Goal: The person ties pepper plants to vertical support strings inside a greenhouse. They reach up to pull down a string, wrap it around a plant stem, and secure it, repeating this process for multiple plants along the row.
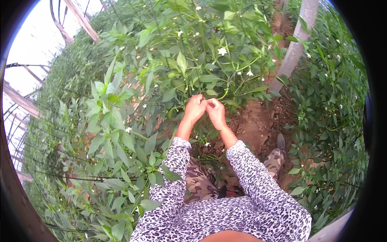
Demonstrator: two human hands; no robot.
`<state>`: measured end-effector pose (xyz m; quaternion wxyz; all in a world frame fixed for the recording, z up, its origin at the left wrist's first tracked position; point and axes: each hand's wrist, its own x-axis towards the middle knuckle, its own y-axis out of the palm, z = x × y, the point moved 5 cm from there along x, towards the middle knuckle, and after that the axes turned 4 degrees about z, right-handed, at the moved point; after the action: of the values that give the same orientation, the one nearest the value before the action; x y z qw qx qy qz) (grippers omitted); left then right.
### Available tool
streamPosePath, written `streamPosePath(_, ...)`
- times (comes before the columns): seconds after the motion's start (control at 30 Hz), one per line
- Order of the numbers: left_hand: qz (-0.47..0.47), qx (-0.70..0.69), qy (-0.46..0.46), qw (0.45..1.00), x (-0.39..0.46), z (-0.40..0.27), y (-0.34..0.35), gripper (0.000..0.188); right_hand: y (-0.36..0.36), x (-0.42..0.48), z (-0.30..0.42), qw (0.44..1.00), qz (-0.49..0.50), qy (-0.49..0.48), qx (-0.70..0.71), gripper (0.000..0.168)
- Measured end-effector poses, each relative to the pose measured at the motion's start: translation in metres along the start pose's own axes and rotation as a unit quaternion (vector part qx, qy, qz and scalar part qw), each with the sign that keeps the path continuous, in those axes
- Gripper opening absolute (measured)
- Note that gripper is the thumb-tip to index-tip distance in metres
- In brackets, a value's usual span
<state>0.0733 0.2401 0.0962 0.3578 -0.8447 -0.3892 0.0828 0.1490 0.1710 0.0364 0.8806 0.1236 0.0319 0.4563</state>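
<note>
My left hand [194, 109] and my right hand [216, 112] meet fingertip to fingertip at the middle of the view, low on a pepper plant. The fingers of both are bent and pinched together; whatever lies between them is too small to make out. A curved green stem [225, 94] runs from beside my right fingertips up into the plant. Above my hands are long green leaves [209, 78] and white blossoms, the largest a star-shaped flower [222, 51].
Leafy pepper plants [115, 118] crowd the left, with thin dark strings among them. A pale post [291, 60] leans at the upper right beside a bare soil path [252, 124]. My shoe [281, 141] rests there. Another plant row [329, 121] lines the right.
</note>
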Motion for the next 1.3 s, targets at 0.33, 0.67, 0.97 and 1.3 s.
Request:
streamPosePath(0.33,-0.082,0.128,-0.014,0.988,-0.031,0.023,-0.043,0.015,0.066,-0.031,-0.002,0.831,0.091,-0.166,-0.523,0.005)
streamPosePath(0.67,-0.228,-0.042,0.008,0.973,-0.217,-0.061,-0.097,0.027,0.103,-0.111,0.057,0.873,0.383,0.047,-0.298,0.019)
streamPosePath(0.97,-0.183,-0.158,-0.059,0.969,-0.285,-0.090,-0.044,0.022,0.073,-0.060,0.102,0.928,0.366,-0.067,-0.039,0.021)
streamPosePath(1.3,-0.444,-0.187,0.183,0.857,-0.289,-0.183,-0.103,0.013,-0.025,-0.044,0.119,0.885,0.461,0.021,0.064,0.034)
